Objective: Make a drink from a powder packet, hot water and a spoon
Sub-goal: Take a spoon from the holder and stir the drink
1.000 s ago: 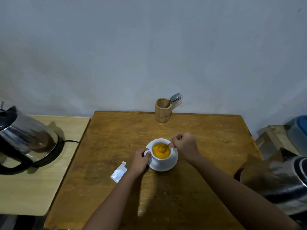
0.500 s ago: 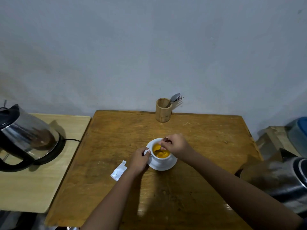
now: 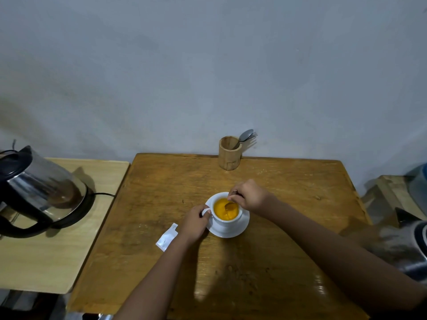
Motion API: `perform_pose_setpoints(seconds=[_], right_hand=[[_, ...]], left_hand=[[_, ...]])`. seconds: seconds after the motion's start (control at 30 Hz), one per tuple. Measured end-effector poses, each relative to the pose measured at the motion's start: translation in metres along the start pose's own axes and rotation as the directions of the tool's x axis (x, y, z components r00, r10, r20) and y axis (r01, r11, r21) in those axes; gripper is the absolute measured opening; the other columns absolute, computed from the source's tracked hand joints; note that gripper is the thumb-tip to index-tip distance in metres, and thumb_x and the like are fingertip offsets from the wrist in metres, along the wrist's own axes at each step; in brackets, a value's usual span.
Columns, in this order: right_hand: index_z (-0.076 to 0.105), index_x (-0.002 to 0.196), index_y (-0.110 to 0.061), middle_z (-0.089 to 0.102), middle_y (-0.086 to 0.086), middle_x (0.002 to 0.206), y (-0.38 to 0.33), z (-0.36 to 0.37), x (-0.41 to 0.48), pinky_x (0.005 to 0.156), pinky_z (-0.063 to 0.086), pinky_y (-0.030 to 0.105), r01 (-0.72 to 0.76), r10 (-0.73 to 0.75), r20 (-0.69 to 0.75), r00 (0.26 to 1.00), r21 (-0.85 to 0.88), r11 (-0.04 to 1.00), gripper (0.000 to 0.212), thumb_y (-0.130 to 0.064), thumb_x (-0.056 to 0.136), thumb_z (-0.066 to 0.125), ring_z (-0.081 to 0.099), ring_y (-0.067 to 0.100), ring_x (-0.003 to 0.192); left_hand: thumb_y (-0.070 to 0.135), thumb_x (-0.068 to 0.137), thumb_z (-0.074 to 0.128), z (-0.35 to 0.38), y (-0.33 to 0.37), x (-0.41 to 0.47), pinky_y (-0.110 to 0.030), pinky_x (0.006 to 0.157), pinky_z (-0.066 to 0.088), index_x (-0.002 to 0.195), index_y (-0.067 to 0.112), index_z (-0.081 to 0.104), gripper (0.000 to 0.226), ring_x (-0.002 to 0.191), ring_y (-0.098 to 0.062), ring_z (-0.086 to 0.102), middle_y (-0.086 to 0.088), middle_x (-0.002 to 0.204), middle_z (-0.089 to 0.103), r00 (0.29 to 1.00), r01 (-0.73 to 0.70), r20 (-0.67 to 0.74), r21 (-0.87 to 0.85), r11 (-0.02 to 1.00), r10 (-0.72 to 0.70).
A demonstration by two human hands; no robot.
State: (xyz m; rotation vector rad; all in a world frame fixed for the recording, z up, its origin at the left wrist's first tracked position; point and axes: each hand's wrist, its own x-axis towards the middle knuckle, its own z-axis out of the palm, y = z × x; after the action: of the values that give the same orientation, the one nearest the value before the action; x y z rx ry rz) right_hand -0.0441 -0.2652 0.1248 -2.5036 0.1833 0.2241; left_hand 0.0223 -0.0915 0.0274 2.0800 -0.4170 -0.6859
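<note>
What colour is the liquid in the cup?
Orange-yellow, opaque; the drink fills the white cup, clearest in the head view.

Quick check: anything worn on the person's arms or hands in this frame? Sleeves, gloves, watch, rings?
Nothing visible. The left hand and right hand are bare, with no gloves, rings or watch showing. Both forearms are bare to the frame edge, with no sleeve in view. Fine detail is too small to rule out.

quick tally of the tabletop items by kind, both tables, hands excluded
Cups: 1, cup
Saucers: 1, saucer
Spoons: 2, stirring spoon, holder spoon
Forks: 1, fork
Holders: 1, wooden holder
Packets: 1, packet
Kettles: 1, kettle
Total: 8
</note>
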Motion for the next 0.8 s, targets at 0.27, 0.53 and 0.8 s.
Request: perform_pose_setpoints(seconds=[0.27, 0.53, 0.8], right_hand=[[0.07, 0.092, 0.0, 0.07, 0.019, 0.093, -0.01, 0.01, 0.008, 0.082, 0.051, 0.045, 0.001, 0.0, -0.049, 0.999, 0.024, 1.0, 0.026, -0.021, 0.091, 0.055, 0.062, 0.028, 0.089], [0.066, 0.081, 0.004, 0.069, 0.021, 0.083, -0.015, 0.011, 0.001, 0.072, 0.05, 0.042, 0.015, -0.014, 0.045, 0.999, -0.019, 1.0, 0.031, -0.021, 0.092, 0.051, 0.063, 0.032, 0.079], [0.069, 0.092, -0.001, 0.07, 0.018, 0.089, -0.004, -0.001, 0.002, 0.071, 0.048, 0.037, -0.021, 0.021, -0.015, 1.0, -0.021, 1.0, 0.03, -0.023, 0.095, 0.049, 0.062, 0.026, 0.081]], left_hand=[[0.023, 0.091, 0.049, 0.002, -0.003, 0.003, -0.044, 0.087, 0.048, 0.093, 0.025, 0.063, 0.015, 0.097, -0.023, 0.061, -0.006, 0.102, 0.067, 1.0, -0.015, 0.002, -0.01, 1.0, 0.015], [0.024, 0.092, 0.049, 0.0, -0.005, 0.005, -0.044, 0.089, 0.048, 0.096, 0.023, 0.064, 0.016, 0.099, -0.023, 0.059, -0.006, 0.106, 0.066, 0.999, -0.026, 0.028, -0.003, 1.0, 0.026], [0.024, 0.091, 0.05, 0.0, -0.008, 0.006, -0.044, 0.091, 0.049, 0.1, 0.022, 0.065, 0.018, 0.101, -0.023, 0.06, -0.005, 0.108, 0.067, 1.0, -0.013, 0.02, -0.011, 1.0, 0.013]])
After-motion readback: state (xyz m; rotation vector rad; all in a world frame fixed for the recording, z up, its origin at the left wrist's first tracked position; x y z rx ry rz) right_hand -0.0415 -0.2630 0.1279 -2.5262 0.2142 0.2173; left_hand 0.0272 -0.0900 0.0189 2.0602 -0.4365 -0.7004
